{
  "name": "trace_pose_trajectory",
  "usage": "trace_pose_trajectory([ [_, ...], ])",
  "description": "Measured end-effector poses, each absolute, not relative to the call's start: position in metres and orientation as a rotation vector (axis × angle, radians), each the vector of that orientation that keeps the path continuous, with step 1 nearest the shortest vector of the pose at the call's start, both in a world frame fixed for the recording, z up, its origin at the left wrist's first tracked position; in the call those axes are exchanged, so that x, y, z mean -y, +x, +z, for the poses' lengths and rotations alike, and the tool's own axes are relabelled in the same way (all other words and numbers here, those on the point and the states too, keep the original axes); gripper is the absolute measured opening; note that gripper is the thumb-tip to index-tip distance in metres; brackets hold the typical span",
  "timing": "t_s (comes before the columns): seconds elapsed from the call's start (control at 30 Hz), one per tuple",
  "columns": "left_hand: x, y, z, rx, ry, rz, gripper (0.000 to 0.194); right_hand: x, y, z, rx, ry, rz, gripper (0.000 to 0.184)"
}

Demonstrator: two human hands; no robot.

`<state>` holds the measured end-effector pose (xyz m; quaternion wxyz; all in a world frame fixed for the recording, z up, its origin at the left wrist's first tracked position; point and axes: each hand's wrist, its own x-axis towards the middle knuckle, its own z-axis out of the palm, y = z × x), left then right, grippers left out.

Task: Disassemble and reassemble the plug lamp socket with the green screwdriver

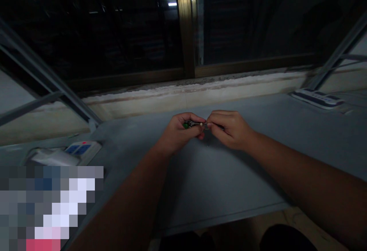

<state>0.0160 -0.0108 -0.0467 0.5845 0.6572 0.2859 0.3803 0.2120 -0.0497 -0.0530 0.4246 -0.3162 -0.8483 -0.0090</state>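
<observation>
Over the middle of the grey table, my left hand [181, 130] is closed on a small bunch of thin metal pieces with a green part [186, 125]. Thin metal and a pale round bit show between its thumb and fingers; the exact kind is too small to make out. My right hand [229, 127] meets it from the right, thumb and fingers pinched on the other end. A slim dark piece [221, 127] pokes out of the right hand's grip. The fingertips of both hands nearly touch and hide most of what they hold.
The grey table [229, 182] reaches back to a low wall under a dark window. A power strip [86, 149] with a red light lies at left, beside a white object [56, 157]. Another power strip [317, 98] lies at the back right. Metal frame legs [71, 103] stand at left.
</observation>
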Motion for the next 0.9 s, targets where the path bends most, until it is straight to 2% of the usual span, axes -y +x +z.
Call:
trace_pose_trajectory([
  [0.9,0.0095,0.0167,-0.0456,-0.657,1.561,0.901,0.019,0.0496,0.2057,-0.0551,2.029,-0.793,0.086,0.021],
])
